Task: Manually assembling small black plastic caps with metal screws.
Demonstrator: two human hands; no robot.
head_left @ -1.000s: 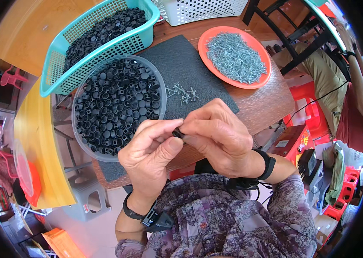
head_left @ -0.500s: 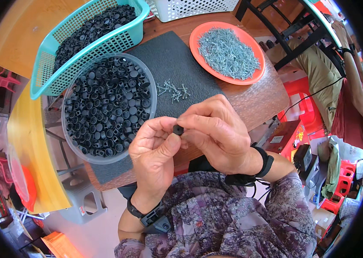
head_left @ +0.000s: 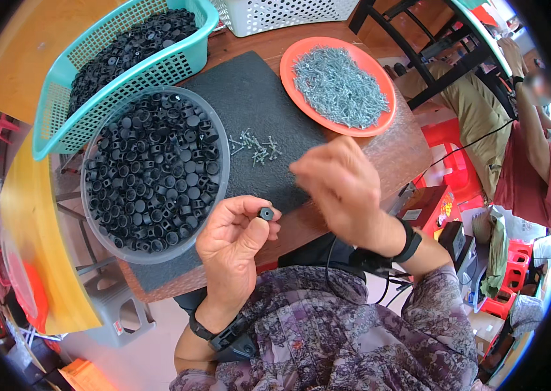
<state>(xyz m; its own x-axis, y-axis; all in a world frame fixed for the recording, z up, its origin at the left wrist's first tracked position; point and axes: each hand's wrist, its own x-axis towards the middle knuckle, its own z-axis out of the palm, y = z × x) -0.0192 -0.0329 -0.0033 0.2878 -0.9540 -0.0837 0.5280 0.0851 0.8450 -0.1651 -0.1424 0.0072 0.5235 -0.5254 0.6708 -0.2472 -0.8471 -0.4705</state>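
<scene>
Between the thumb and fingers of my left hand is a small round black plastic cap, its face with a centre hole turned up. My right hand is apart from it, over the table's front edge; motion smears its fingers, so their grip is unclear. Beyond my hands, a small heap of silver screws lies on the dark mat. A clear round tub full of black plastic caps stands left of my left hand. On the right, an orange plate holds a large pile of screws.
A turquoise basket of black parts stands behind the tub, and a white perforated basket at the back. Another person sits at the far right, near a black chair frame. A grey stool stands below left.
My right hand has let go of the cap and moved up and right, away from my left hand. My left hand still holds the cap, slightly lower. The whole view has shifted a little.
</scene>
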